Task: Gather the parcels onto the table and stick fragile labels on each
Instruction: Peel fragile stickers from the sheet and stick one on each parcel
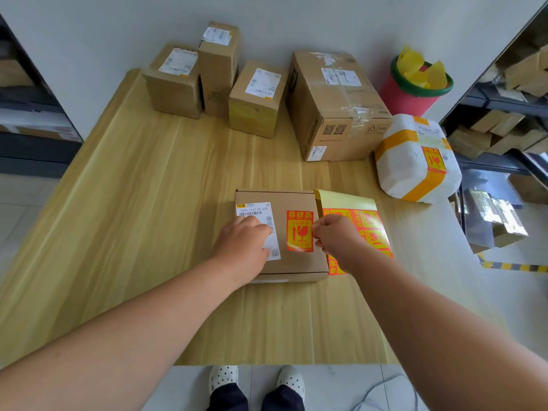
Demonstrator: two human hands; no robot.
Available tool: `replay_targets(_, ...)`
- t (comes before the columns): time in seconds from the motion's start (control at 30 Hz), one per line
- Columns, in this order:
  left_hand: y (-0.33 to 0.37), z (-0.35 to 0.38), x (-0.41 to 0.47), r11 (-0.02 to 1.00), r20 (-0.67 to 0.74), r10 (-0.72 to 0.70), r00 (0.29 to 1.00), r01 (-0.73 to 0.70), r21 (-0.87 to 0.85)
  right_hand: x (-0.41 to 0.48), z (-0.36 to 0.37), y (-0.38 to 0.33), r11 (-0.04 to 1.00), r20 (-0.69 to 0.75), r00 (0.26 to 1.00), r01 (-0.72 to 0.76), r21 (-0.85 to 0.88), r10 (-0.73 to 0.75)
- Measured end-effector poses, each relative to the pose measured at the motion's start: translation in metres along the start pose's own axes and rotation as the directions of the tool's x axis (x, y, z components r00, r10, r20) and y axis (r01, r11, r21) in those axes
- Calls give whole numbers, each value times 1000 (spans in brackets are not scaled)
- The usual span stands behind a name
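A flat cardboard parcel point(292, 262) lies in the middle of the wooden table point(124, 203). A red and yellow fragile label point(300, 231) lies on its top, beside a white shipping label. My left hand point(246, 244) rests on the parcel's left part, over the shipping label. My right hand point(335, 235) touches the fragile label's right edge with curled fingers. Under that hand lies the sheet of fragile labels point(360, 221), partly curled up. A white foam parcel point(415, 161) with orange tape at the right edge carries a fragile label.
Three small cardboard boxes point(178, 84) point(218, 66) point(256, 99) and one large box point(335, 108) stand along the table's far edge. A red bin point(412, 90) with yellow backing paper sits behind the table. Shelves with more boxes point(504, 126) line the right side.
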State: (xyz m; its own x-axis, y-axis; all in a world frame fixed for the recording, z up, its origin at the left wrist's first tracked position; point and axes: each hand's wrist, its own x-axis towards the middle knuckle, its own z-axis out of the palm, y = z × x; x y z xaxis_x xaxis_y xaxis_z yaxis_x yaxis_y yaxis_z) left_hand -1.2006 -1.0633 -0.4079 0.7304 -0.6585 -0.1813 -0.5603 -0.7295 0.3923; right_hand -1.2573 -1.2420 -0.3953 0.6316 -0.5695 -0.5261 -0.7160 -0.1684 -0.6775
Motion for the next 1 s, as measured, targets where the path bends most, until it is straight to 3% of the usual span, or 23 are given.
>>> replay_targets(0.63,1,19,17,1000,68,-23,997,21,22,31,20,-4,963,-19,997,63,-263,-70)
replay_targets(1.0,0,21,19,999,65,-28,998,27,23,28,15,-1,952,-13,995,92,-293,-100)
